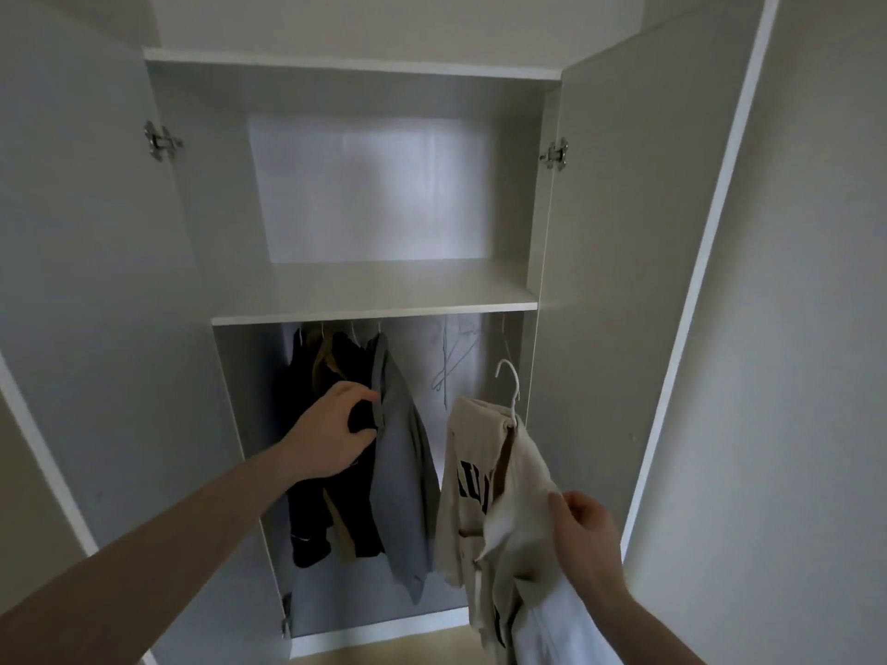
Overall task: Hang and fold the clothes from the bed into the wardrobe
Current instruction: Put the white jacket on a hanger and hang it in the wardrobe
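Two hands in the head view, before an open white wardrobe [374, 292] with both doors swung wide. Left hand [331, 431], at 9 o'clock of the hanging space: grip curled onto the front edge of a grey garment [405, 477], thumb and fingers pinching the cloth. Grey garment: hung from the rail, rightmost of a cluster; black garments [307, 525] and a tan piece [322, 360] hang just beside it toward 9 o'clock. Right hand [585, 535], at 4 o'clock: grip closed on a cream shirt [480, 491] with dark lettering, fingers bunching the fabric. Cream shirt: mounted on a white hanger [512, 391], hook free and raised, held in front of the right end of the hanging space. Spare hangers [449, 367] hang on the rail at 12 o'clock of the shirt. Upper shelf [379, 285]: white.
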Tool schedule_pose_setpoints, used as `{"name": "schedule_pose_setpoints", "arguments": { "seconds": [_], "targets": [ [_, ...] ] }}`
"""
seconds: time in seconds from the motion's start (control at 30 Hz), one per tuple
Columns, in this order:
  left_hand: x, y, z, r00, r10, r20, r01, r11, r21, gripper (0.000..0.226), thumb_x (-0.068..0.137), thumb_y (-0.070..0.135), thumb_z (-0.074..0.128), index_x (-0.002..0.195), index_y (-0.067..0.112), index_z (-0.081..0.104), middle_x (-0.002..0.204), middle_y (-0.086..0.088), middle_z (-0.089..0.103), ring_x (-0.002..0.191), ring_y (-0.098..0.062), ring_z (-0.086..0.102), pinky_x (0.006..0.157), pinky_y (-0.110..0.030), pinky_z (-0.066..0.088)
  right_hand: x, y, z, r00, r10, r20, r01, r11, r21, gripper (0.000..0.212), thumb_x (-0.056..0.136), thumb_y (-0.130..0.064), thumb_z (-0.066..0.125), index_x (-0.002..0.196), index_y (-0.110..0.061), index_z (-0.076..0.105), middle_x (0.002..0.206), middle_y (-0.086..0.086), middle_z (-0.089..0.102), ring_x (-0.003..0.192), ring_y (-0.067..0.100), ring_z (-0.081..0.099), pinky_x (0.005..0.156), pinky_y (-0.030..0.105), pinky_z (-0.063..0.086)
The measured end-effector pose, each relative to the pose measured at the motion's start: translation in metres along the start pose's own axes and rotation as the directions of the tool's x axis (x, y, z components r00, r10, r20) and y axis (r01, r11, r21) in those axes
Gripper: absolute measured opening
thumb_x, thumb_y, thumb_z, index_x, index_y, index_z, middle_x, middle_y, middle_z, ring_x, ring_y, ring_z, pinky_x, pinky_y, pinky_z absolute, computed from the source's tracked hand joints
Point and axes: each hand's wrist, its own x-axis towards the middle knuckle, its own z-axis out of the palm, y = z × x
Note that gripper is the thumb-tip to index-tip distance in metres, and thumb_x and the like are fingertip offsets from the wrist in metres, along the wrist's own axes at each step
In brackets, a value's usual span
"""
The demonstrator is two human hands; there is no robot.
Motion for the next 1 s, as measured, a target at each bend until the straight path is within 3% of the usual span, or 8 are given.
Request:
{"name": "schedule_pose_setpoints", "arguments": {
  "seconds": [0.13, 0.37, 0.6, 0.7, 0.87, 1.0],
  "targets": [
    [0.064, -0.028, -0.009, 0.999, 0.030, -0.019, -0.029, 0.999, 0.017, 0.049, 0.094, 0.018, 0.070, 0.140, 0.018, 0.054, 0.140, 0.005, 0.046, 0.123, -0.011, 0.048, 0.103, -0.021, 0.036, 0.049, 0.001, 0.036, 0.998, 0.017, -0.057, -0.019, 1.000, -0.024, 0.040, 0.096, -0.029, 0.058, 0.061, -0.016, 0.044, 0.050, -0.007, 0.040, 0.052, 0.015, 0.043, 0.056, 0.030, 0.034],
    [0.160, -0.072, -0.029, 0.990, 0.128, -0.059, -0.127, 0.991, 0.029, 0.044, 0.089, 0.010, 0.071, 0.131, 0.015, 0.060, 0.130, 0.000, 0.052, 0.115, -0.011, 0.049, 0.108, -0.029, 0.040, 0.114, 0.002, 0.096, 0.988, 0.025, -0.155, -0.042, 0.994, -0.106, 0.041, 0.096, -0.034, 0.059, 0.065, -0.007, 0.056, 0.052, 0.002, 0.054, 0.056, 0.023, 0.057, 0.056, 0.032, 0.043],
    [0.229, -0.100, -0.047, 0.975, 0.174, -0.139, -0.168, 0.984, 0.053, 0.041, 0.085, 0.008, 0.071, 0.125, 0.017, 0.064, 0.127, -0.002, 0.054, 0.110, -0.016, 0.054, 0.095, -0.030, 0.044, 0.154, -0.014, 0.134, 0.974, -0.001, -0.229, -0.033, 0.989, -0.144, 0.044, 0.095, -0.030, 0.060, 0.059, -0.011, 0.047, 0.048, 0.001, 0.048, 0.052, 0.023, 0.053, 0.052, 0.031, 0.039],
    [0.255, -0.106, -0.052, 0.969, 0.204, -0.141, -0.194, 0.978, 0.082, 0.042, 0.085, 0.012, 0.070, 0.126, 0.017, 0.063, 0.128, -0.003, 0.055, 0.113, -0.019, 0.054, 0.096, -0.031, 0.043, 0.172, -0.023, 0.139, 0.972, -0.027, -0.234, -0.013, 0.986, -0.169, 0.041, 0.095, -0.031, 0.060, 0.062, -0.008, 0.050, 0.051, 0.005, 0.052, 0.054, 0.024, 0.056, 0.052, 0.031, 0.040],
    [0.292, -0.111, -0.061, 0.988, 0.123, -0.098, -0.108, 0.984, 0.142, 0.053, 0.078, 0.030, 0.065, 0.130, 0.021, 0.061, 0.134, -0.004, 0.054, 0.122, -0.025, 0.054, 0.105, -0.041, 0.044, 0.206, -0.030, 0.134, 0.966, -0.064, -0.252, -0.002, 0.968, -0.253, 0.036, 0.094, -0.037, 0.059, 0.068, -0.013, 0.059, 0.058, 0.002, 0.060, 0.060, 0.022, 0.060, 0.058, 0.032, 0.047],
    [0.319, -0.119, -0.060, 0.997, 0.035, -0.066, -0.026, 0.991, 0.128, 0.057, 0.078, 0.039, 0.060, 0.132, 0.022, 0.060, 0.139, -0.005, 0.052, 0.127, -0.027, 0.052, 0.109, -0.043, 0.042, 0.228, -0.035, 0.124, 0.956, -0.098, -0.276, 0.009, 0.952, -0.305, 0.033, 0.095, -0.039, 0.060, 0.070, -0.017, 0.062, 0.061, -0.001, 0.062, 0.061, 0.018, 0.058, 0.058, 0.030, 0.041]
  ]
}}
